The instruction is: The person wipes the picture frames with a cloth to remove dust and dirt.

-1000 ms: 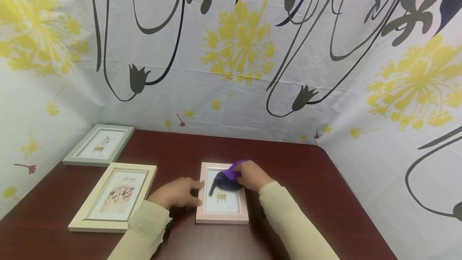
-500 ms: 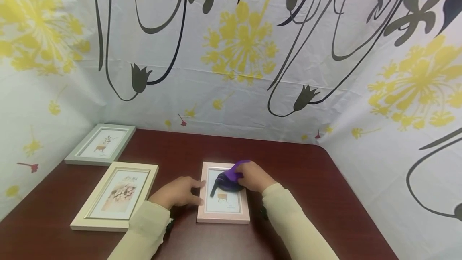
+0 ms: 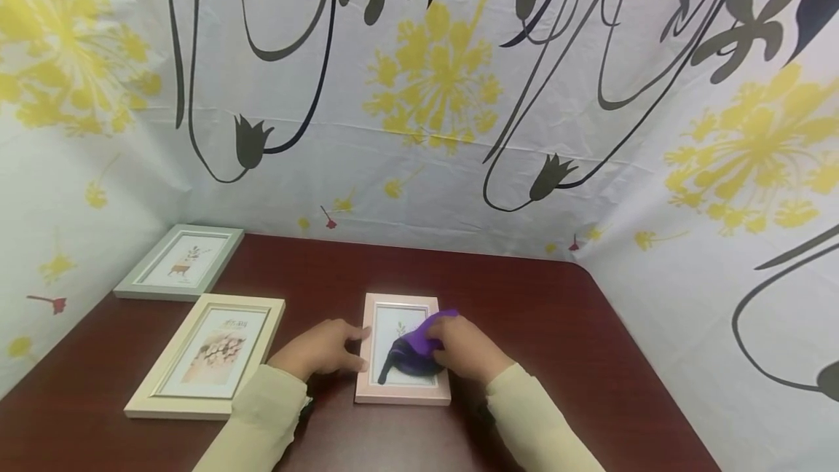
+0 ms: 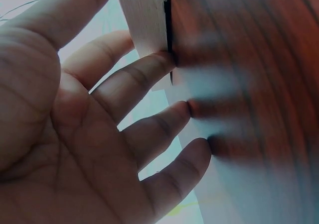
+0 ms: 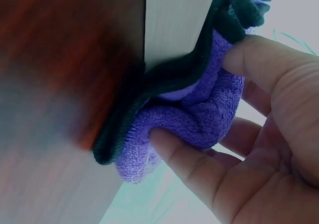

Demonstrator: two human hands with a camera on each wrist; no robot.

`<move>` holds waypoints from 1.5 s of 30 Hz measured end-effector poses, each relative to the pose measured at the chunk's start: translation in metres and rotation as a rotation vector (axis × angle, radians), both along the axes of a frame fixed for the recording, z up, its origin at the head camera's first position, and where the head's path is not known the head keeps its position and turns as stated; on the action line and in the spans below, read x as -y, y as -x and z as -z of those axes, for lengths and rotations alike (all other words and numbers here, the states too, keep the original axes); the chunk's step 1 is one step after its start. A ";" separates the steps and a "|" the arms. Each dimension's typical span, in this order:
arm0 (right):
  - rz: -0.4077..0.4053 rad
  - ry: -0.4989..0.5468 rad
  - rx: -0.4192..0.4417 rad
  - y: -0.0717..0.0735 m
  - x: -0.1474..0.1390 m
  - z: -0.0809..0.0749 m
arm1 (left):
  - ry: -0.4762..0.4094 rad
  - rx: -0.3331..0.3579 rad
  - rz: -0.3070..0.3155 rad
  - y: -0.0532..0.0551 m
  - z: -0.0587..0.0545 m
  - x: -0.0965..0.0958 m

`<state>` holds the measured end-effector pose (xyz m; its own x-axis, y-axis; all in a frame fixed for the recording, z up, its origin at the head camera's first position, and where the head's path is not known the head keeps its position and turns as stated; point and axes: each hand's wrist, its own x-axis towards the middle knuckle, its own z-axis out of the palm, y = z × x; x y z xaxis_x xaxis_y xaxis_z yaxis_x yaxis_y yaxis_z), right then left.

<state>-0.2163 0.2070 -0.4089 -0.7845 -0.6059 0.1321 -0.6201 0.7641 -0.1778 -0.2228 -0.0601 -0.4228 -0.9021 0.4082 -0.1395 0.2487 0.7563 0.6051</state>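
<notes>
A pink picture frame [image 3: 403, 395] lies face up on the dark red table, a plant print behind its pane. My right hand [image 3: 472, 348] holds a bunched purple terry cloth [image 3: 429, 333] with dark edging against the pane's lower right part. In the right wrist view the cloth [image 5: 204, 109] is pinched between thumb and fingers and hangs over the frame's side [image 5: 177, 22]. My left hand [image 3: 321, 350] touches the frame's left edge. Its fingers [image 4: 134, 82] are nearly straight in the left wrist view, with fingertips at the frame's side [image 4: 147, 25] and the tabletop.
A cream picture frame [image 3: 140, 400] with a flower print lies left of my left hand. Behind it, at the table's far left, is a grey-green frame [image 3: 223, 257]. White patterned cloth [image 3: 419, 188] hangs around the table [image 3: 524, 297] at the back and sides.
My right hand has moved the cloth down the pane, toward me, uncovering the upper part of the print. The left hand and the pink frame have stayed in place.
</notes>
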 end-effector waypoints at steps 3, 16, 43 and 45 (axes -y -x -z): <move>-0.010 0.002 -0.019 -0.012 -0.001 0.001 | 0.001 0.003 -0.007 0.000 0.001 0.000; -0.024 0.009 -0.060 -0.038 -0.001 -0.001 | 0.019 -0.012 0.000 0.001 0.001 -0.001; 0.013 0.012 -0.092 -0.027 -0.002 -0.001 | -0.012 -0.017 0.062 -0.004 -0.002 0.004; 0.012 0.016 -0.090 -0.020 -0.002 0.000 | -0.014 -0.015 0.061 -0.004 -0.002 0.004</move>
<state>-0.1963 0.2087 -0.4087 -0.7760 -0.5939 0.2121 -0.6252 0.7688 -0.1345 -0.2189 -0.0643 -0.4207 -0.8773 0.4647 -0.1198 0.3036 0.7308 0.6113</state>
